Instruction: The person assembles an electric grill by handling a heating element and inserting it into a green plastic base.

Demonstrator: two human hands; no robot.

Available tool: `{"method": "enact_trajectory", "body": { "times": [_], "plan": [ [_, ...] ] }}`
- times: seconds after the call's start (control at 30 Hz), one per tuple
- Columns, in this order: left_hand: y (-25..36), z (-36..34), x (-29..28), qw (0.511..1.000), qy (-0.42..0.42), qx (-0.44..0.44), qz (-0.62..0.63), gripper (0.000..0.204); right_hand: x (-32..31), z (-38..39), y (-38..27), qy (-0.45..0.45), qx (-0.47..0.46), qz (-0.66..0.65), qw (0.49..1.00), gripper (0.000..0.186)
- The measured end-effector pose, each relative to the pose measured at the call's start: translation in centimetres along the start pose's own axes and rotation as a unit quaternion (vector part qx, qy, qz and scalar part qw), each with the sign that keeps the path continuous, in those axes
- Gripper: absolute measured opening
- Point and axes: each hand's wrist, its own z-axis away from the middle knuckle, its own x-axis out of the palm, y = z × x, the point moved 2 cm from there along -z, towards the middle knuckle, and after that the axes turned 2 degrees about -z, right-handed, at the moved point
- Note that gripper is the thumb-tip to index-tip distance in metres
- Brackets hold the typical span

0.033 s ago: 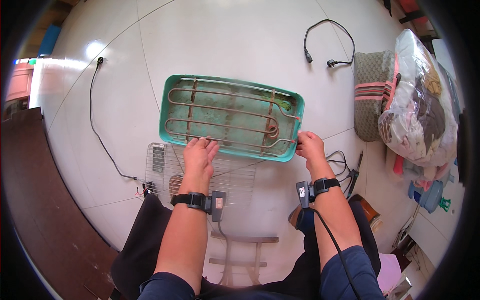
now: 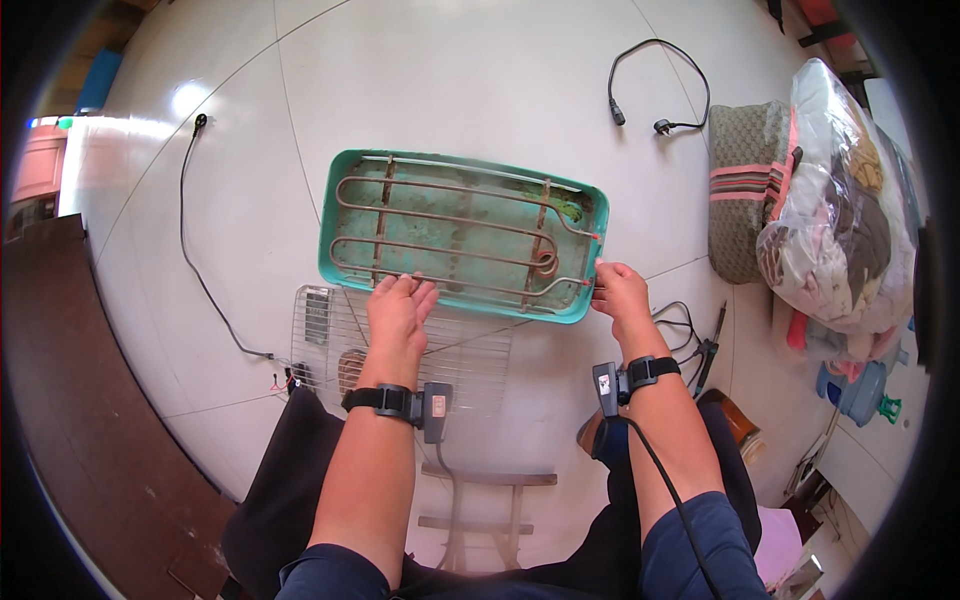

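Note:
A worn teal rectangular tray (image 2: 460,222) holds a looped metal heating element (image 2: 450,250) on rusty crossbars, with red-tipped terminals at its right end. My left hand (image 2: 400,315) is closed at the tray's front edge, fingertips curled onto the rim beside the front rod; whether they grip the rod too, I cannot tell. My right hand (image 2: 623,300) grips the tray's right end near the lower terminal, its fingertips partly hidden. A wire grill rack (image 2: 475,365) lies just under and in front of the tray, partly behind my left arm.
Black power cords (image 2: 657,45) (image 2: 210,290) lie behind right and left. A patterned bundle (image 2: 735,230) and clear bag of fabrics (image 2: 840,250) stand right, above a blue water jug (image 2: 860,393). Dark tools (image 2: 708,350) lie nearby. A brown board (image 2: 100,400) runs along the left; a small bench (image 2: 500,478) is below.

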Motion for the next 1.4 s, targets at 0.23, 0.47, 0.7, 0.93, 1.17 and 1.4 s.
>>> {"method": "enact_trajectory", "body": {
  "times": [0.23, 0.47, 0.7, 0.93, 1.17, 1.4],
  "plan": [
    [0.0, 0.1, 0.0, 1.000, -0.004, 0.002, -0.002, 0.020, 1.0, 0.2, -0.5, 0.048, -0.091, 0.175, 0.979, 0.060],
    [0.1, 0.1, 0.0, 1.000, -0.012, 0.001, -0.007, 0.032, 1.4, 0.1, -0.1, 0.068, -0.151, 0.291, 0.942, 0.067],
    [0.1, 0.3, 0.1, 1.000, -0.004, 0.008, -0.019, 0.033, 1.8, 1.1, -0.8, 0.078, -0.164, 0.340, 0.923, 0.067],
    [0.0, 0.1, 0.1, 1.000, -0.011, 0.008, -0.024, 0.032, 1.7, 0.8, -0.7, 0.075, -0.154, 0.341, 0.924, 0.066],
    [-0.2, 0.6, 0.6, 0.997, 0.003, 0.016, -0.069, 0.066, 1.2, -0.4, 0.4, 0.063, -0.148, 0.307, 0.938, 0.066],
    [0.0, 0.9, 0.4, 0.995, 0.009, 0.018, -0.093, 0.073, 1.5, 0.4, -0.2, 0.054, -0.146, 0.296, 0.942, 0.064]
  ]
}}
